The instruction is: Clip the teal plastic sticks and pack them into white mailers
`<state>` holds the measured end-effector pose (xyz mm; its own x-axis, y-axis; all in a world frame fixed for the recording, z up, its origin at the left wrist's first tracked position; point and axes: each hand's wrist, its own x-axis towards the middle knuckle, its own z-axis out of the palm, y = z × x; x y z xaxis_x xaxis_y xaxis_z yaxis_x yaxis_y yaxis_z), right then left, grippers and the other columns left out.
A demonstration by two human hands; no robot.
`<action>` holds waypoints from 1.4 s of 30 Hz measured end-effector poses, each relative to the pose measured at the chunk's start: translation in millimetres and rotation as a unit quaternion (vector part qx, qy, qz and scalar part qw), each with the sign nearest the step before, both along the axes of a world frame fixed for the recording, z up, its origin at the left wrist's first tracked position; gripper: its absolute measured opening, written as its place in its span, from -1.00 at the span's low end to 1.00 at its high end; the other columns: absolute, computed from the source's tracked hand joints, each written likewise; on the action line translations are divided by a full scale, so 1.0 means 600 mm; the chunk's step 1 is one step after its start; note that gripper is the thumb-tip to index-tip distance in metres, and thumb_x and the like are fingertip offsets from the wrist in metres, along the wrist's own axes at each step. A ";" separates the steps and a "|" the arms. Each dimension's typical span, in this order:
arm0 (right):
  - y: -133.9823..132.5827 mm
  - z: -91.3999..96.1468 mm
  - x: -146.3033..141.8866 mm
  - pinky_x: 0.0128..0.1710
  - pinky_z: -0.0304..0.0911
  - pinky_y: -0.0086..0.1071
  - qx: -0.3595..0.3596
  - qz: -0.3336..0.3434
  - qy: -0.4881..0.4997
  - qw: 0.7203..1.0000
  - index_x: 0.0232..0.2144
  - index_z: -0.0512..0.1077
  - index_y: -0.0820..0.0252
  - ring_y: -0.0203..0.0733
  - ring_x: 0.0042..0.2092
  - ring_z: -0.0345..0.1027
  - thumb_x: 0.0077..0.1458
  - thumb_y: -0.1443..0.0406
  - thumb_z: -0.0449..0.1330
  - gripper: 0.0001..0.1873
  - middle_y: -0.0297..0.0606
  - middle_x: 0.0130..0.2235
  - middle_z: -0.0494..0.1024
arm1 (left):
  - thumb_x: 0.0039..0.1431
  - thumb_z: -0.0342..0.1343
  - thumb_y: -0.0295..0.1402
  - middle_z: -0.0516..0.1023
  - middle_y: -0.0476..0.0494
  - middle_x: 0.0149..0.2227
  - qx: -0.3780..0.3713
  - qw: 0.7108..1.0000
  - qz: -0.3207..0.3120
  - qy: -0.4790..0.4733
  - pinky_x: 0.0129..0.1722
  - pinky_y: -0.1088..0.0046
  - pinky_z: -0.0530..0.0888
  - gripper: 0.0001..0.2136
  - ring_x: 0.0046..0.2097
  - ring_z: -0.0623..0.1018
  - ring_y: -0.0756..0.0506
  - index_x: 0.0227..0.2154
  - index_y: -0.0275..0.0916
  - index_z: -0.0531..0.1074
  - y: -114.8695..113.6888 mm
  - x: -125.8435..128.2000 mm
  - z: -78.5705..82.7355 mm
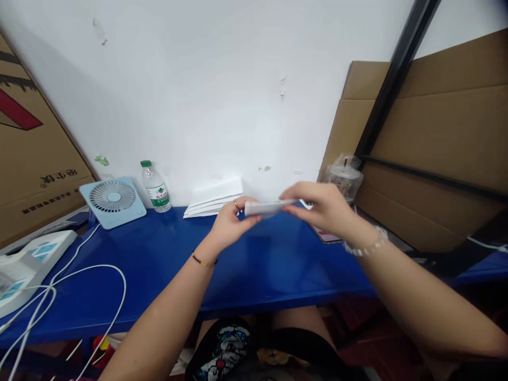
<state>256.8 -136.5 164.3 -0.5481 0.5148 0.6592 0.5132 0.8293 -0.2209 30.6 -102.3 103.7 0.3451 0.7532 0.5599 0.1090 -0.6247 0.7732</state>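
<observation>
My left hand [231, 224] pinches one end of a flat white packet [265, 208] between thumb and fingers. At its other end, the thumb and fingertips of my right hand [322, 207] are closed on the packet. It is held nearly level above the blue table [254, 270], seen edge-on and a little blurred, so what it is made of is hard to tell. Behind my left hand, a stack of flat white papers or envelopes [216, 198] leans against the wall. A flat device with a pinkish face [328, 236], perhaps a phone, lies partly hidden under my right hand.
A light blue fan [114, 198] and a water bottle with a green cap [156, 188] stand at the back left. White cables and a power strip [37, 264] lie at left. On the right are a plastic-wrapped item [344, 177], cardboard [444, 143] and a black metal post [391, 76].
</observation>
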 end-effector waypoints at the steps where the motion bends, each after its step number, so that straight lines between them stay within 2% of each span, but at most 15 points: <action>1: -0.015 -0.024 0.003 -0.22 0.25 -0.37 -0.016 0.007 -0.023 1.000 -0.28 0.46 0.17 -0.22 -0.25 0.37 0.12 0.30 0.16 -0.88 -0.21 -0.26 0.52 | 0.01 0.21 -0.25 0.51 -0.14 -0.18 0.023 0.998 0.003 0.059 -0.04 0.31 0.35 -0.74 -0.11 0.46 -0.11 -0.24 -0.25 0.44 -0.020 -0.007 -0.011; 4: -0.060 -0.120 0.007 -0.26 0.25 -0.35 -0.086 0.020 -0.071 0.994 -0.33 0.46 0.15 -0.20 -0.28 0.37 0.14 0.29 0.14 -0.90 -0.22 -0.34 0.52 | -0.04 0.25 -0.21 0.52 -0.12 -0.21 0.043 0.980 0.005 0.195 -0.06 0.34 0.33 -0.75 -0.12 0.45 -0.11 -0.31 -0.21 0.47 -0.086 -0.024 -0.071; 6: -0.081 -0.186 0.007 -0.31 0.25 -0.38 -0.140 0.001 -0.071 0.988 -0.35 0.45 0.16 -0.22 -0.33 0.37 0.16 0.26 0.12 -0.86 -0.24 -0.39 0.51 | 0.06 0.17 -0.22 0.53 -0.10 -0.28 0.011 0.966 0.030 0.255 -0.11 0.36 0.33 -0.83 -0.18 0.46 -0.08 -0.36 -0.20 0.48 -0.121 -0.026 -0.119; 8: -0.093 -0.238 0.005 -0.32 0.26 -0.38 -0.189 -0.024 -0.051 0.980 -0.30 0.44 0.15 -0.21 -0.32 0.38 0.18 0.24 0.09 -0.85 -0.24 -0.35 0.51 | 0.10 0.11 -0.23 0.53 -0.09 -0.30 -0.025 0.957 0.042 0.286 -0.16 0.38 0.34 -0.84 -0.21 0.46 -0.08 -0.33 -0.18 0.47 -0.143 -0.021 -0.156; 10: -0.100 -0.270 0.001 -0.26 0.29 -0.34 -0.185 -0.070 -0.009 0.980 -0.14 0.39 0.13 -0.18 -0.22 0.39 0.21 0.28 0.04 -0.80 -0.17 -0.22 0.50 | 0.15 0.05 -0.27 0.51 -0.06 -0.30 -0.066 0.954 0.077 0.283 -0.22 0.41 0.35 -0.80 -0.24 0.46 -0.07 -0.19 -0.15 0.43 -0.151 -0.012 -0.176; 12: -0.105 -0.283 -0.006 -0.14 0.26 -0.24 -0.125 -0.107 -0.001 0.986 -0.10 0.38 0.11 -0.11 -0.09 0.34 0.20 0.30 0.03 -0.77 -0.12 -0.10 0.46 | 0.16 0.00 -0.29 0.50 -0.04 -0.35 -0.097 0.947 0.104 0.286 -0.29 0.44 0.35 -0.76 -0.28 0.46 -0.07 -0.11 -0.15 0.38 -0.150 -0.003 -0.180; 15: -0.114 -0.280 -0.023 -0.12 0.17 -0.14 -0.040 -0.113 -0.076 0.990 -0.19 0.44 0.09 -0.01 -0.06 0.27 0.15 0.26 0.12 -0.82 -0.14 -0.13 0.47 | 0.14 0.00 -0.32 0.46 -0.02 -0.43 -0.103 0.935 0.117 0.319 -0.37 0.45 0.33 -0.84 -0.36 0.44 -0.06 -0.26 -0.18 0.43 -0.144 0.007 -0.176; 18: -0.120 -0.271 -0.041 -0.28 0.13 -0.24 -0.049 -0.104 -0.165 0.980 -0.20 0.43 0.13 -0.11 -0.23 0.29 0.09 0.21 0.19 -0.79 -0.22 -0.29 0.48 | 0.12 0.02 -0.37 0.45 -0.07 -0.30 -0.072 0.934 0.147 0.318 -0.33 0.43 0.35 -0.87 -0.32 0.44 -0.05 -0.31 -0.19 0.44 -0.144 0.009 -0.173; 20: -0.120 -0.268 -0.048 -0.33 0.10 -0.28 -0.061 -0.105 -0.192 0.974 -0.24 0.43 0.16 -0.15 -0.28 0.28 0.06 0.20 0.22 -0.79 -0.25 -0.34 0.47 | 0.10 0.06 -0.37 0.43 -0.10 -0.20 -0.030 0.940 0.131 0.313 -0.24 0.40 0.37 -0.86 -0.22 0.43 -0.07 -0.28 -0.16 0.45 -0.148 0.005 -0.173; 24: -0.120 -0.276 -0.052 -0.35 0.08 -0.31 -0.058 -0.099 -0.199 0.973 -0.29 0.42 0.17 -0.17 -0.28 0.28 0.05 0.22 0.23 -0.83 -0.28 -0.35 0.47 | -0.03 0.24 -0.35 0.46 -0.08 -0.25 0.036 0.930 0.053 0.362 -0.17 0.33 0.37 -0.69 -0.15 0.40 -0.14 -0.17 -0.10 0.45 -0.161 -0.005 -0.179; 28: -0.121 -0.281 -0.046 -0.33 0.11 -0.34 -0.055 -0.090 -0.193 0.976 -0.30 0.43 0.17 -0.20 -0.30 0.28 0.10 0.36 0.15 -0.91 -0.28 -0.36 0.47 | 0.06 0.17 -0.44 0.47 -0.06 -0.32 0.052 0.924 0.039 0.378 -0.21 0.38 0.38 -0.75 -0.21 0.42 -0.09 -0.17 -0.09 0.46 -0.167 -0.011 -0.191; 33: -0.104 -0.249 -0.034 -0.33 0.15 -0.41 -0.129 -0.026 -0.207 0.970 -0.29 0.46 0.07 -0.25 -0.29 0.32 0.12 0.31 0.15 -0.90 -0.35 -0.36 0.49 | 0.03 0.22 -0.37 0.48 -0.02 -0.32 -0.002 0.936 0.029 0.352 -0.25 0.44 0.38 -0.81 -0.20 0.45 -0.07 -0.24 -0.07 0.50 -0.149 -0.013 -0.184; 36: -0.092 -0.229 -0.040 -0.34 0.15 -0.42 -0.112 -0.032 -0.214 0.970 -0.32 0.47 0.10 -0.25 -0.29 0.33 0.15 0.30 0.11 -0.88 -0.31 -0.36 0.49 | 0.14 0.12 -0.33 0.51 -0.04 -0.32 0.008 0.938 0.022 0.346 -0.24 0.42 0.39 -0.87 -0.22 0.47 -0.07 -0.25 -0.10 0.50 -0.132 -0.012 -0.170; 39: -0.072 -0.201 -0.048 -0.36 0.14 -0.38 -0.057 -0.070 -0.210 0.974 -0.37 0.46 0.17 -0.22 -0.33 0.30 0.17 0.36 0.04 -0.81 -0.25 -0.40 0.47 | 0.24 -0.03 -0.33 0.50 -0.12 -0.22 0.064 0.947 0.068 0.308 -0.13 0.32 0.41 -0.78 -0.14 0.46 -0.11 -0.11 -0.07 0.43 -0.121 -0.014 -0.163; 42: -0.020 -0.144 -0.029 -0.39 0.16 -0.41 -0.078 -0.076 -0.125 0.986 -0.34 0.46 0.19 -0.25 -0.37 0.30 0.18 0.33 0.03 -0.80 -0.24 -0.40 0.47 | 0.23 -0.05 -0.31 0.32 -0.24 0.06 0.079 0.955 0.186 0.219 0.04 0.18 0.35 -0.60 0.07 0.35 -0.18 0.14 -0.07 0.18 -0.116 -0.020 -0.167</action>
<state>239.4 -148.8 77.6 -0.5922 0.6880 0.4195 0.6835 0.7046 -0.1908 18.8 -172.1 3.4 0.2976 0.7871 0.5403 0.6372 -0.5852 0.5015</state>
